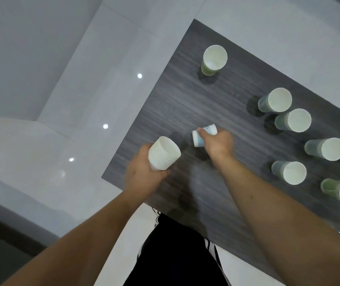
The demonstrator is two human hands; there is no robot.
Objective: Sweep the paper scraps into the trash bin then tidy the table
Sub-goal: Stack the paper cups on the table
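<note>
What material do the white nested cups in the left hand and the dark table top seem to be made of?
White stack of nested cups: probably paper, since it is matt, with thin rolled rims layered closely. Dark grey table top: looks like wood-grain laminate, with fine, even streaks and a slight sheen; real wood cannot be ruled out.

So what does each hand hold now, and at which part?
The left hand grips a stack of paper cups around its lower side. The right hand holds a single tilted cup around its side wall.

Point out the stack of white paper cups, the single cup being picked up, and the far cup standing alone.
Stack of white paper cups (163,154), head view, ribbed side.
Single white-and-blue paper cup (198,140), head view, its base.
Lone green-sided paper cup (214,58), head view, inside the mouth.
</note>
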